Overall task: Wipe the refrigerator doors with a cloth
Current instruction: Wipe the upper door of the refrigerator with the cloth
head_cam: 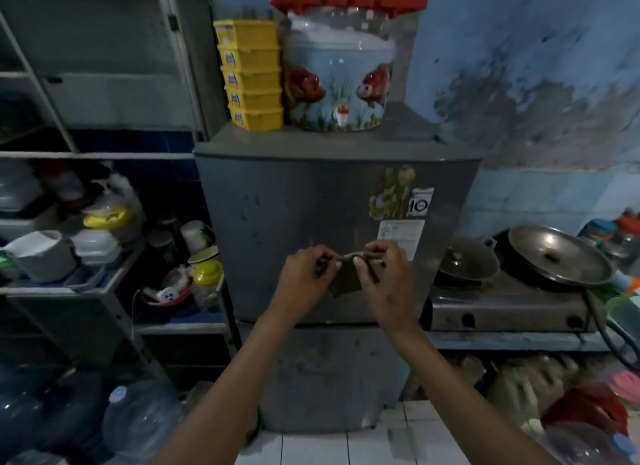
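Brown cloth (349,274) between both hands (346,274).

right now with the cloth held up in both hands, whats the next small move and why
Probably finish folding the brown cloth into a pad and press it on the upper refrigerator door. The left hand and right hand both pinch its top edge in front of the door, so it hangs loose with no flat face on the metal, and the door shows smudges.
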